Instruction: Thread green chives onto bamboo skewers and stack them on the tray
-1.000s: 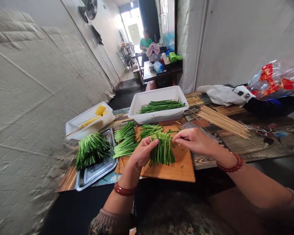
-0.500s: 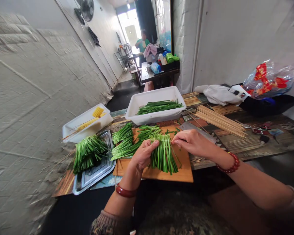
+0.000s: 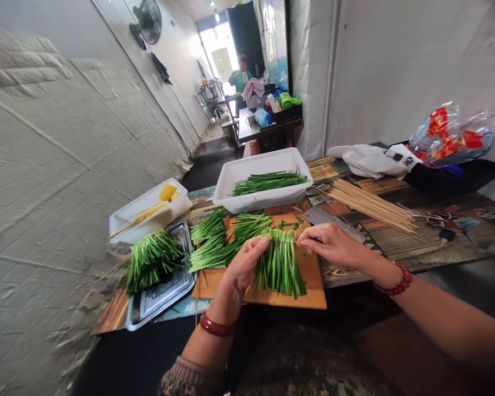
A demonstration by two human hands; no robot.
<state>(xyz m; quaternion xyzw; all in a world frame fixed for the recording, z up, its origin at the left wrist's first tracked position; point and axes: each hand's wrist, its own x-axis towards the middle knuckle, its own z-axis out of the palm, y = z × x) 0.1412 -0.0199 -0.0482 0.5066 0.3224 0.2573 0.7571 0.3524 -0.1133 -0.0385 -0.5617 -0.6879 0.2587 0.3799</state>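
Head view, middle of the frame: I have a row of green stalks (image 3: pixel 282 267) hanging over a wooden cutting board (image 3: pixel 315 286), pale ends up, long tips fanning downward. At its upper left corner the left hand (image 3: pixel 244 265) grasps the row, thumb pressed on the stalks. At the row's upper right edge I see the right hand (image 3: pixel 334 242), thumb and fingertips pinched together; whether something thin sits between them I can't tell. A red bangle (image 3: pixel 216 325) circles the left wrist, a beaded bracelet (image 3: pixel 397 280) the right.

Just beyond the right hand I make out a flat metal blade (image 3: pixel 334 221), partly hidden by it. Left of centre, loose green bunches (image 3: pixel 209 239) lie beside the left hand, partly on the board. Further left, a metal tray (image 3: pixel 159 308) bears a thick heap of stalks (image 3: pixel 152 256), and behind it a white tub (image 3: pixel 180 207) holds yellow corn (image 3: pixel 167 191). Above the board, a larger white tub (image 3: pixel 268 203) has more long greens (image 3: pixel 270 181) inside. Right of centre I get a pile of wooden sticks (image 3: pixel 371 204), their right ends near some scissors (image 3: pixel 435 219), with a pale cap (image 3: pixel 369 160) above. At upper centre, a person in green (image 3: pixel 241 82) is by a far table.
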